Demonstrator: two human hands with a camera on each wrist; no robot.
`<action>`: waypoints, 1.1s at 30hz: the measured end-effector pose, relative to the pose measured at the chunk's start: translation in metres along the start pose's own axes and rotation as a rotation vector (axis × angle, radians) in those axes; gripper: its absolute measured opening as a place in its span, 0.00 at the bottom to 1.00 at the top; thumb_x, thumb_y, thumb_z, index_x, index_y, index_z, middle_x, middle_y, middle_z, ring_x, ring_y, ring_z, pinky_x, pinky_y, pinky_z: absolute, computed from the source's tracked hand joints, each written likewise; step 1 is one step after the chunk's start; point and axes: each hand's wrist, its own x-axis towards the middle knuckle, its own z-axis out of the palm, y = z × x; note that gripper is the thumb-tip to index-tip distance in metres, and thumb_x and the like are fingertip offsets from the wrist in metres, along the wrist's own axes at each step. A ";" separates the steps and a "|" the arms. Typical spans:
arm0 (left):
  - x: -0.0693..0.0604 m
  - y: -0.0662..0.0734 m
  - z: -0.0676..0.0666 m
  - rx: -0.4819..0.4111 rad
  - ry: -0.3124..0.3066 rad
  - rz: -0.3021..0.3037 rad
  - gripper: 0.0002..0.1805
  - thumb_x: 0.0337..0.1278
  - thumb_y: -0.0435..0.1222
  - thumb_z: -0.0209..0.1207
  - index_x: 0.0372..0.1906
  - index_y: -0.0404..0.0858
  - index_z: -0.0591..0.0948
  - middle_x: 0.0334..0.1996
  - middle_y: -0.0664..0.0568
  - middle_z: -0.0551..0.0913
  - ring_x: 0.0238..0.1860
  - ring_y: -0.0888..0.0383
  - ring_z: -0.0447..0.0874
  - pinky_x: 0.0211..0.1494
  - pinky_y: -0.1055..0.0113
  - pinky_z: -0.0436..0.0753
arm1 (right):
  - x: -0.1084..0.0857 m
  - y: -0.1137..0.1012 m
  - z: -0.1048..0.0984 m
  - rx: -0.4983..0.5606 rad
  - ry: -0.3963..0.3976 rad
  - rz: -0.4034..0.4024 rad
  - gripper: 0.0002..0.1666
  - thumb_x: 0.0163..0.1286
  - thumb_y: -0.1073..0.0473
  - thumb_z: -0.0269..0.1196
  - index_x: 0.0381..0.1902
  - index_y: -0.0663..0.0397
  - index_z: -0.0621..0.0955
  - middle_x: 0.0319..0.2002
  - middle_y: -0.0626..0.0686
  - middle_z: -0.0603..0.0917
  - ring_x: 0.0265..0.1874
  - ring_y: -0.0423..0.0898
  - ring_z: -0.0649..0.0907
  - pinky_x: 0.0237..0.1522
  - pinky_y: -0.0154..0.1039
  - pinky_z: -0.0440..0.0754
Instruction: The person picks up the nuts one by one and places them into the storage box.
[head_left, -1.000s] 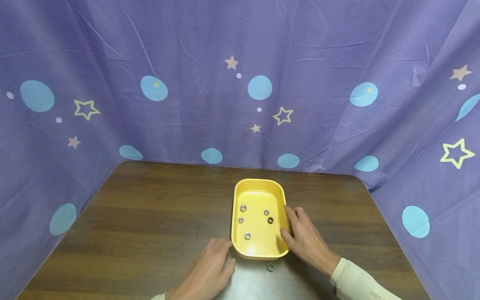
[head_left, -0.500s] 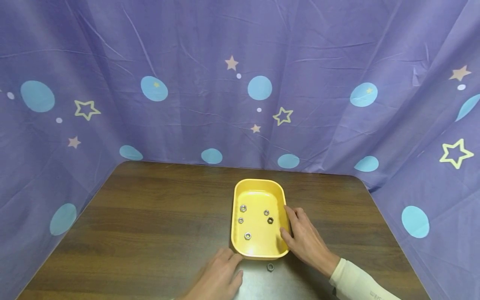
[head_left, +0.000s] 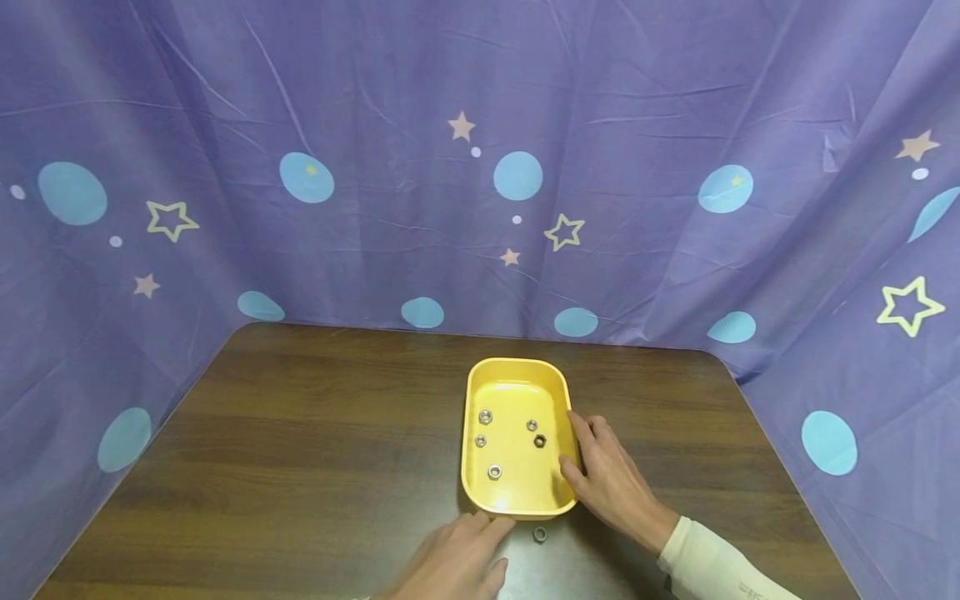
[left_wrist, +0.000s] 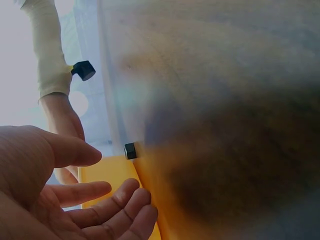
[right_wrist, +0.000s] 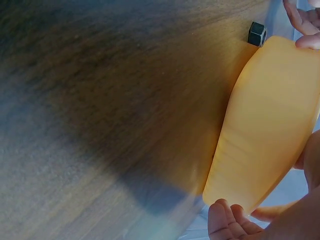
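Note:
A yellow plastic tray [head_left: 517,492] lies on the table with several loose hex nuts inside, one of them a dark nut [head_left: 540,441]. Another hex nut [head_left: 540,535] rests on the tabletop just outside the tray's near side; the left wrist view also shows this nut [left_wrist: 130,151]. My right hand [head_left: 615,475] holds the tray's right wall, its thumb over the rim and some fingers against the outer side. At the near-left corner is my left hand [head_left: 457,562], fingers loosely bent beside the tray's near wall, to the left of the loose nut, holding nothing.
The brown wooden table [head_left: 322,433] extends to both sides of the tray. A purple curtain [head_left: 405,100] with stars and blue spots hangs behind the table and along both sides.
My left hand has moved right and toward the body, from the tray's left corner along its near wall toward the loose nut. Right hand, tray and nuts stay put.

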 end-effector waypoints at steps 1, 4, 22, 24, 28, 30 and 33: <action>0.002 0.001 0.000 -0.008 -0.012 -0.003 0.21 0.64 0.43 0.75 0.60 0.46 0.86 0.41 0.59 0.85 0.39 0.65 0.80 0.40 0.65 0.84 | 0.000 0.000 0.000 0.000 -0.002 0.002 0.41 0.69 0.60 0.73 0.76 0.69 0.75 0.52 0.58 0.79 0.45 0.48 0.78 0.47 0.49 0.86; 0.006 0.005 0.001 -0.015 -0.025 0.000 0.18 0.63 0.42 0.76 0.55 0.48 0.86 0.36 0.61 0.82 0.36 0.67 0.79 0.36 0.66 0.82 | 0.000 0.000 0.000 -0.001 -0.008 0.009 0.41 0.70 0.60 0.73 0.77 0.68 0.75 0.52 0.58 0.80 0.45 0.48 0.78 0.47 0.49 0.85; 0.024 0.013 0.018 0.010 0.075 0.153 0.19 0.58 0.36 0.77 0.53 0.46 0.84 0.37 0.65 0.80 0.30 0.71 0.71 0.29 0.76 0.73 | 0.000 0.001 0.000 -0.002 0.000 -0.005 0.41 0.70 0.60 0.73 0.77 0.69 0.75 0.51 0.57 0.79 0.44 0.48 0.78 0.47 0.49 0.85; 0.026 0.014 0.018 0.013 0.080 0.160 0.19 0.57 0.35 0.77 0.52 0.46 0.85 0.37 0.65 0.79 0.29 0.71 0.72 0.29 0.77 0.73 | 0.000 0.001 0.000 -0.004 0.000 -0.008 0.41 0.70 0.60 0.73 0.77 0.68 0.75 0.50 0.57 0.79 0.44 0.48 0.78 0.46 0.48 0.85; 0.031 0.018 0.021 0.016 0.058 0.164 0.16 0.57 0.34 0.77 0.48 0.45 0.85 0.33 0.65 0.78 0.26 0.71 0.71 0.26 0.77 0.72 | -0.001 0.001 -0.001 -0.004 0.012 -0.015 0.41 0.69 0.60 0.73 0.76 0.68 0.75 0.49 0.56 0.79 0.43 0.47 0.77 0.45 0.48 0.85; 0.032 0.019 0.023 0.027 0.061 0.173 0.15 0.57 0.33 0.77 0.47 0.44 0.85 0.33 0.64 0.77 0.26 0.71 0.70 0.25 0.77 0.71 | -0.001 0.002 0.000 -0.005 0.022 -0.025 0.41 0.69 0.60 0.74 0.76 0.69 0.75 0.49 0.56 0.79 0.43 0.47 0.77 0.45 0.48 0.85; 0.034 0.020 0.027 0.068 0.119 0.212 0.15 0.54 0.32 0.77 0.45 0.43 0.85 0.33 0.63 0.77 0.25 0.70 0.69 0.23 0.77 0.69 | -0.001 0.001 0.001 -0.005 0.033 -0.038 0.41 0.68 0.60 0.74 0.75 0.69 0.76 0.49 0.57 0.80 0.43 0.47 0.78 0.46 0.49 0.85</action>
